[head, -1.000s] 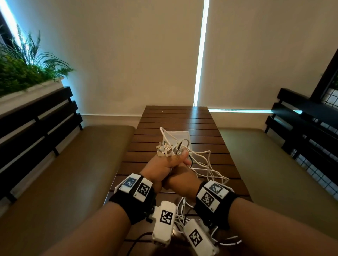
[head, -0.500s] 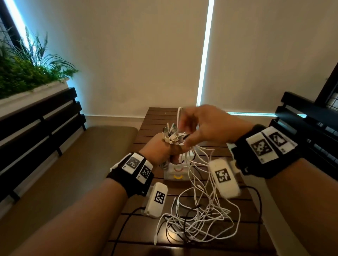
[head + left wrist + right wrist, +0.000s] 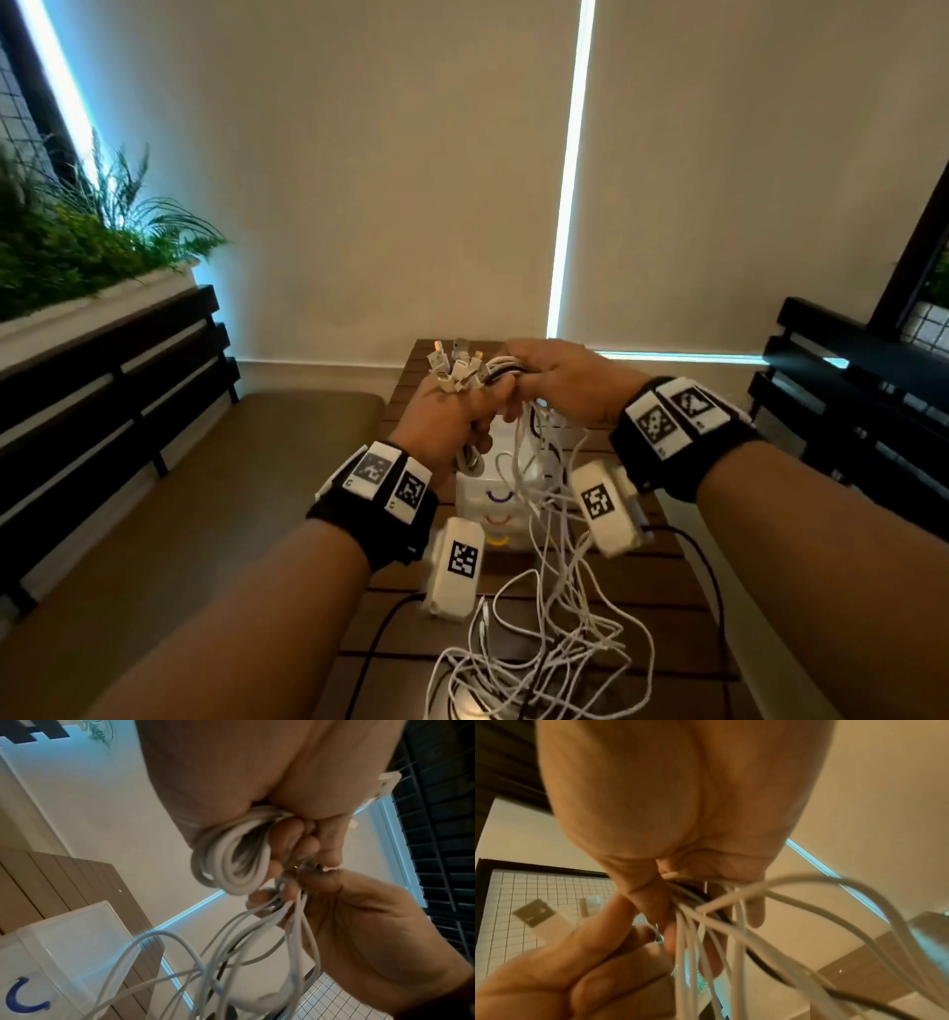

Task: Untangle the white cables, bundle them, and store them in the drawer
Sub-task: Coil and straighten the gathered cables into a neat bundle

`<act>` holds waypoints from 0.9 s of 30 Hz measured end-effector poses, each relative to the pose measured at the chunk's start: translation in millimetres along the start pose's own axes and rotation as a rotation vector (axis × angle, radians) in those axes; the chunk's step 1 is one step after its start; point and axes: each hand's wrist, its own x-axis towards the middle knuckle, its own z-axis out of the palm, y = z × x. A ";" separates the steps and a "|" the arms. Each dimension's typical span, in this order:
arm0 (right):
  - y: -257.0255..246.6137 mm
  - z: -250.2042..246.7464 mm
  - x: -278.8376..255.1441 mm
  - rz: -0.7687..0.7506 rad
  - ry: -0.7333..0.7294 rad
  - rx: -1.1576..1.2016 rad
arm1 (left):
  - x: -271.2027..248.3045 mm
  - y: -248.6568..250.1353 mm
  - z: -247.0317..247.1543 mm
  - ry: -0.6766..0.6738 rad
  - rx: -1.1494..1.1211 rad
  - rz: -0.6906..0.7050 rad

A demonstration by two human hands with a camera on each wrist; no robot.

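Observation:
My left hand [image 3: 452,416] grips a bunch of white cables [image 3: 544,632] above the table, with their plugs [image 3: 457,367] sticking up past its thumb. A short coil of cable [image 3: 231,858] loops out under its curled fingers. My right hand [image 3: 560,380] meets it from the right and pinches the same strands [image 3: 706,923] just beside the left fingers. The rest of the cables hang down and pile in a loose tangle on the table's near part. A small white drawer unit [image 3: 495,506] with coloured curved handles stands under the hands; its drawers look closed.
The dark slatted wooden table [image 3: 662,601] runs toward the wall between two cushioned benches [image 3: 215,514]. Black wrist-camera leads [image 3: 703,560] trail over the table. A planter with greenery [image 3: 77,241] sits above the left bench back. A black slatted bench back [image 3: 852,390] stands at right.
My right hand came down and left from its raised position to join the left hand at the cable bunch. The left hand rose slightly with the plugs.

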 end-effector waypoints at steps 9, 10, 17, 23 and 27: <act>13.9 18.4 -9.9 0.035 -0.030 0.492 | 5.1 -5.0 3.6 0.052 -0.033 -0.009; 16.2 18.8 -11.4 0.059 -0.029 0.551 | 4.7 -4.2 4.5 0.065 -0.044 -0.018; 16.9 34.6 -17.3 0.180 0.097 0.520 | 3.6 -5.7 12.8 0.133 -0.110 -0.030; 11.9 44.1 -22.4 0.182 0.128 0.359 | 3.0 -11.7 17.9 0.144 -0.144 -0.097; 14.1 44.7 -23.6 0.130 0.082 0.267 | 2.1 -11.3 20.4 0.109 -0.139 -0.119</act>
